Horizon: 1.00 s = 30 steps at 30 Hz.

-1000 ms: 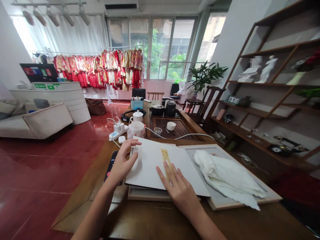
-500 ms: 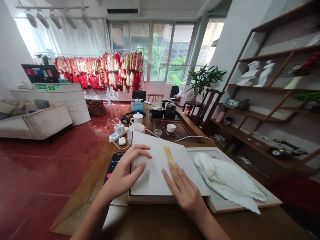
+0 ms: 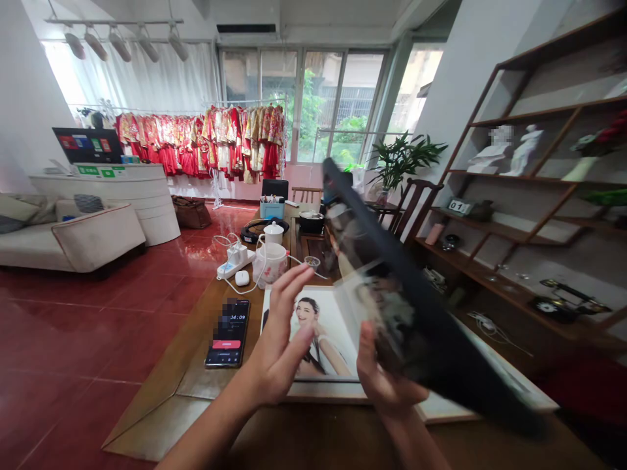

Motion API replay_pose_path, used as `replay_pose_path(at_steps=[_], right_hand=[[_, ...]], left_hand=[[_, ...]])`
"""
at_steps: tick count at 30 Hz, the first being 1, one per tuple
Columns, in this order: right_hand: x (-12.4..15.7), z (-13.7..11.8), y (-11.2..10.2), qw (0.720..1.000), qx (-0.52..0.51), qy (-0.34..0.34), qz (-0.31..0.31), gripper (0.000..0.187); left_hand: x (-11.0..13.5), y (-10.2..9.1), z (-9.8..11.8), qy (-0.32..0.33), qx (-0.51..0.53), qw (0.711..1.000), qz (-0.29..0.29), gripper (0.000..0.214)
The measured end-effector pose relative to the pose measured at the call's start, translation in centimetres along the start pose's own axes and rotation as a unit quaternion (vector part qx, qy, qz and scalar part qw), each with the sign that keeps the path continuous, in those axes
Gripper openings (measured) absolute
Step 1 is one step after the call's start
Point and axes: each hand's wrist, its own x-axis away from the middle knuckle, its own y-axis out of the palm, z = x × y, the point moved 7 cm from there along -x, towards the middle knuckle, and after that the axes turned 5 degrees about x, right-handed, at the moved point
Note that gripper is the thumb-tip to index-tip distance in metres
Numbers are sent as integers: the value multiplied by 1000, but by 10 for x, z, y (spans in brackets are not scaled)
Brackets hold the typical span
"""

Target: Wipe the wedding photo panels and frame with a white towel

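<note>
Album leaf blurred, print illegible; R hand partly hidden; phone display pixelated.

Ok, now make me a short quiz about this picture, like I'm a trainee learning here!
1. Which hand holds the dark board?
2. True or false: the phone lies to the left of the photo.
3. Fill in the gap: the hanging clothes are mostly ____.

Key: 1. the right hand; 2. true; 3. red.
</note>
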Motion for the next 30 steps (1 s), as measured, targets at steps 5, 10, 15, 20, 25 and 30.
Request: replay_pose_path(at_steps=[5,10,15,20,25,30], right_hand=[[11,12,-7,928,-56,277,242,41],[11,13,28,838,-331,409,147,48],[28,19,46,772,-411,478,78,46],[35,31,57,756,-446,478,-11,42],[36,40,58,783,-442,430,-78,45],[49,44,58,822,-409,374,-128,50]], left_hand=[[4,17,-16,32,-215,962,-166,73],[10,25,-26,49,-317,917,-236,92],[16,24,-32,21,-352,896,-269,100],[23,18,-45,1,-345,894,-285,94],[32,14,-59,-28,-294,899,-324,96],[38,14,-69,-53,-266,889,-368,98]])
